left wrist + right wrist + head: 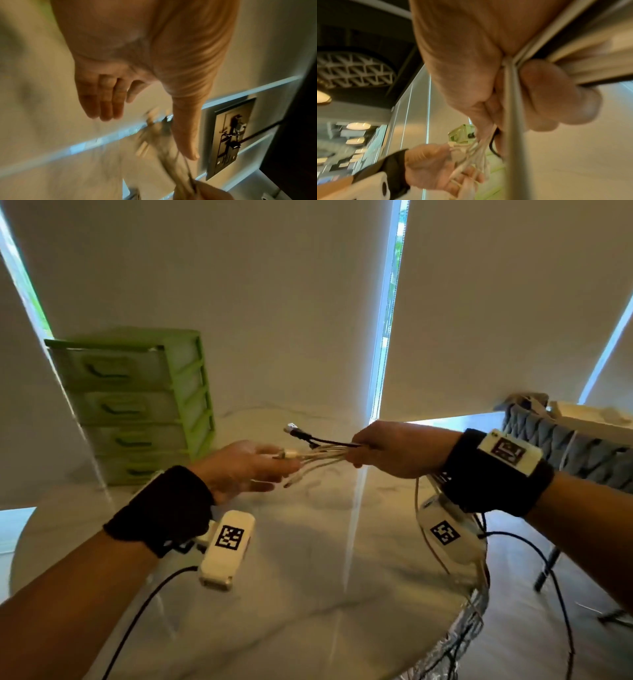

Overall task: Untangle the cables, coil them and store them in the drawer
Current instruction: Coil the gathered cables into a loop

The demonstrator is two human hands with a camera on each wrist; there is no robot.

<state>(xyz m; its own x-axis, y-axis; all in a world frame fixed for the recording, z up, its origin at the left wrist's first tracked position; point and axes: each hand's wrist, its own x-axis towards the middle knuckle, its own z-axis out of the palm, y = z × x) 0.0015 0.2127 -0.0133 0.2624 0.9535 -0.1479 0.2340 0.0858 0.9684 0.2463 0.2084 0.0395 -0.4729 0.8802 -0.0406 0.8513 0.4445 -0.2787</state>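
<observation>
Cables (318, 455), several white and one black, are bunched in the right hand (387, 448), which is fisted round them mid-frame above the table (308, 594). The left hand (239, 467), fingers straight, touches their plug ends. Nothing looks coiled; the green drawer unit (133, 405) at left appears closed. Most work seems left.

Bare forearms, black wristbands (161, 508), white wrist cameras (227, 546) bearing square black-and-white markers
</observation>
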